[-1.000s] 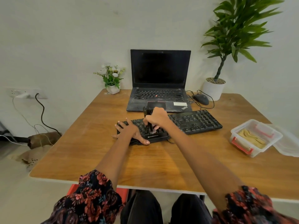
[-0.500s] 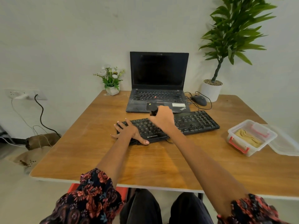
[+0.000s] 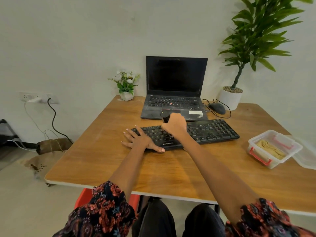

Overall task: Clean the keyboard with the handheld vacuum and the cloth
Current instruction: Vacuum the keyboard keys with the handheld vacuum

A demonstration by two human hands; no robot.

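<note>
"ZEBRONICS" is printed in white on the front edge of the black plastic desktop keyboard (image 3: 205, 132), at 6 o'clock on it. "ThinkPad" stands slantwise on the palm rest of the black open laptop (image 3: 174, 93), at its 5 o'clock corner.

The scene is viewed from a single head-worn wide-angle camera, aimed forward and down over the wooden table (image 3: 106, 161), with both forearms seen close below.

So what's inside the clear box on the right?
The box, lid off, holds a crumpled tan cloth. Whatever lies beneath the cloth is covered.
</note>
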